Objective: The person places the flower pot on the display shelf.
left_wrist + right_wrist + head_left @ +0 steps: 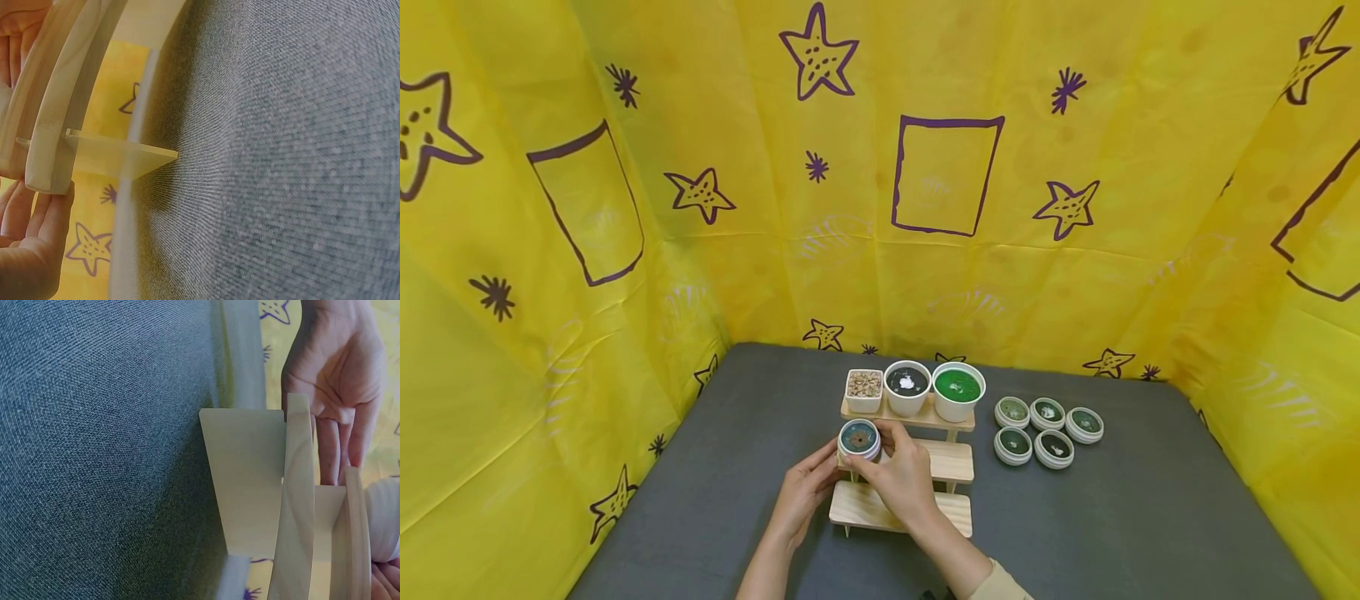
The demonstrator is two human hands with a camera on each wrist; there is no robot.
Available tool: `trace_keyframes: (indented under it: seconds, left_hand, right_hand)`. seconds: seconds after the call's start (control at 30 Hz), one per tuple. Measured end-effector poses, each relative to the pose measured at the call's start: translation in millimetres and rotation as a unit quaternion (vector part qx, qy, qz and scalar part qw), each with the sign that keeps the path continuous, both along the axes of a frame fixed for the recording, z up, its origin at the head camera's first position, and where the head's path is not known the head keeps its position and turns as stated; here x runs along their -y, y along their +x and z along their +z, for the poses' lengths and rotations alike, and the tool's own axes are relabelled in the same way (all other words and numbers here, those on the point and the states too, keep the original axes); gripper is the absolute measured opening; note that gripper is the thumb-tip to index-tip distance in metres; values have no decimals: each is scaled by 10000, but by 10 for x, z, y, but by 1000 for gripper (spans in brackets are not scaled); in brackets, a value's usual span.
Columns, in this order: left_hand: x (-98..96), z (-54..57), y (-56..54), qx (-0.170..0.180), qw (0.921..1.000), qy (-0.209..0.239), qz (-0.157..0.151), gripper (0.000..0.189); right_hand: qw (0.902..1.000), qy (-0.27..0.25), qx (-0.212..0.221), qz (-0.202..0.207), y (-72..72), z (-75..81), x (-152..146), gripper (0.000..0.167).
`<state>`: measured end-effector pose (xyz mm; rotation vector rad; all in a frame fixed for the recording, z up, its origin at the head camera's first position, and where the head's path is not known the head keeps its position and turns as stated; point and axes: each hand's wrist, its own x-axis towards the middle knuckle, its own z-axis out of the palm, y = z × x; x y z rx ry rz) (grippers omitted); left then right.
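Note:
A small round white jar (859,438) with teal-and-brown contents stands at the left end of the middle step of a three-step wooden rack (951,461). My right hand (904,475) grips this jar from the right, thumb at its near side and fingers behind. On the other side my left hand (805,493) rests against the left end of the middle step, its fingers extended toward the jar. In the right wrist view, the left hand (340,369) shows its palm, with fingertips partly hidden by the rack. The jar's white side (382,519) shows at the right edge.
The top step holds a square cup of tan bits (864,390), a cup with dark contents (906,388) and a green-filled cup (958,390). Several small jars (1014,446) with greenish and dark contents stand right of the rack. Yellow cloth (760,283) encloses the grey table (722,467).

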<state>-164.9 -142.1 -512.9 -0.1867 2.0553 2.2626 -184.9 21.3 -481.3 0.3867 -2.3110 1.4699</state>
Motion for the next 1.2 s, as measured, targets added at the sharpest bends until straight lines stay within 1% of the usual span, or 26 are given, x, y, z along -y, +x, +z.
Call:
trace_keyframes:
  seconds: [0.13, 0.33, 0.67, 0.97, 1.2]
  left_hand:
    - [2, -4, 0, 0, 10000, -11, -16, 52]
    - [1, -11, 4, -4, 10000, -24, -16, 52]
    - [-3, -11, 8, -39, 10000, -53, -72, 53]
    - [-6, -10, 9, -57, 10000, -67, -39, 52]
    - [-3, -8, 5, -48, 9999, -120, -49, 53]
  right_hand:
    - [10000, -10, 15, 47, 2, -1, -8, 58]
    - [9999, 9, -74, 97, 3, -17, -20, 59]
    - [9993, -186, -159, 275, 28, -18, -77, 60]
    - [9994, -159, -240, 197, 29, -10, -260, 57]
    - [9990, -250, -238, 295, 42, -27, -448, 50]
